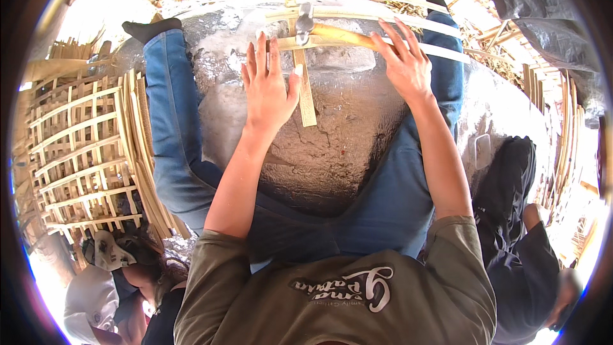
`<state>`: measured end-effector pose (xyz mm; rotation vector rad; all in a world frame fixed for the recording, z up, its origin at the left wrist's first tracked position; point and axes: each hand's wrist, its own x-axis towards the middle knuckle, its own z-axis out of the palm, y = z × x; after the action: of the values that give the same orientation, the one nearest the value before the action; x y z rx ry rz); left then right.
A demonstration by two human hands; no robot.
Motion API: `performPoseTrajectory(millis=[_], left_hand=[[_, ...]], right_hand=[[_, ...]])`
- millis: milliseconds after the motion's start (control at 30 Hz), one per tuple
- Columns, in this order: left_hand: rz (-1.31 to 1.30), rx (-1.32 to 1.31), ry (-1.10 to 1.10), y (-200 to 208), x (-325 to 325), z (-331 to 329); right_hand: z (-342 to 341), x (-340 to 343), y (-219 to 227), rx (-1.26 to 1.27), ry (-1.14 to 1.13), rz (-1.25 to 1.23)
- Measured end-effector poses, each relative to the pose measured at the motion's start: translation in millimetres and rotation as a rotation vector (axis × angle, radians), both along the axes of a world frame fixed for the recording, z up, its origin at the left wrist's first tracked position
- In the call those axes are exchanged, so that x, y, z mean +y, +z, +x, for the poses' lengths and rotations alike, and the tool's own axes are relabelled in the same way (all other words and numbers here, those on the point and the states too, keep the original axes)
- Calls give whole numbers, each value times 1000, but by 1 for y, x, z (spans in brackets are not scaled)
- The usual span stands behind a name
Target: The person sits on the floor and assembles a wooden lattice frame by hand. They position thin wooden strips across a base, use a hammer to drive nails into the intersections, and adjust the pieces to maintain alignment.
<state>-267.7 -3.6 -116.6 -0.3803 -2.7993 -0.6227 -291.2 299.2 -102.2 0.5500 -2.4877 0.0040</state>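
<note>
Pale bamboo strips (308, 105) cross one another in front of me, one running lengthwise and several lying across it. A hammer (345, 35) with a metal head and a yellowish handle lies over the crossing, its head to the left. My left hand (271, 89) is open, fingers stretched forward at the left end of the nearest cross strip, the thumb beside the lengthwise strip. My right hand (410, 67) is open too, fingers spread over the right part of the cross strips. Its thumb side is at the end of the hammer handle; whether it touches is unclear.
My legs in blue jeans (175, 102) stretch out on both sides of the work. A woven bamboo panel (83, 153) stands at the left. Other people sit close by, one in dark clothes (511, 217) at the right and others at the lower left. Bamboo pieces (568, 121) line the right side.
</note>
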Motion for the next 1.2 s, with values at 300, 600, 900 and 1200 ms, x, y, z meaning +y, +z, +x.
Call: performPoseTrajectory(millis=[300,600,900,1200], left_hand=[[7,-58,7,-1,1,0],[-13,-60,27,-5,2,-1],[-56,-29,26,-9,3,0],[-45,-66,40,-6,3,2]], right_hand=[[1,18,7,137,-110,-262],[-2,22,4,123,-104,-215],[-1,16,1,42,-117,-166],[-4,-9,-5,-92,2,-182]])
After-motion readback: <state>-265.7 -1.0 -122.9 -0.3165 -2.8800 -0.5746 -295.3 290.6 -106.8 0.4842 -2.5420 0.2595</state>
